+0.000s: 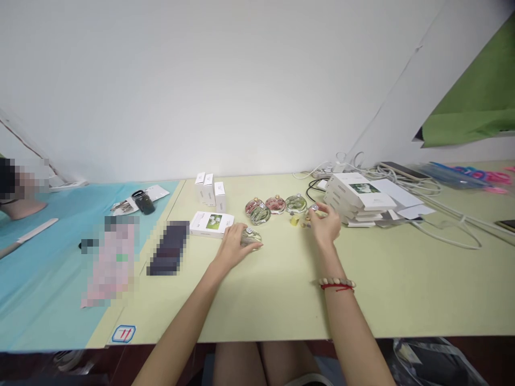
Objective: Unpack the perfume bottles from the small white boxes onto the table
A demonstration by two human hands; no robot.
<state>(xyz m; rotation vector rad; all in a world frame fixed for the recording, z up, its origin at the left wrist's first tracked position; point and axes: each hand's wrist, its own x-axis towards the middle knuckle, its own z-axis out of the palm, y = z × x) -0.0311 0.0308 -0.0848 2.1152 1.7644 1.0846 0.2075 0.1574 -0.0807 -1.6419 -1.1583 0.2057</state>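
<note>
My left hand (233,247) rests on the pale green table (281,300), its fingers curled round a round glass perfume bottle (251,237) with a silver top. My right hand (325,224) is further right, fingers pinched on another small bottle (314,210) with a silver cap. A small gold cap (295,220) stands just left of that hand. Behind them stand three more round bottles: a pinkish one (276,204), a green one (296,203) and a clear one (260,214). A flat white box with a flower picture (211,223) lies next to my left hand.
A stack of the same white boxes (358,199) sits right of my right hand, with white cables (434,214) behind it. Three small upright white boxes (209,190) stand at the back. A blue mat (48,268) covers the left side, with a knife (28,236) and another person's arm (20,206).
</note>
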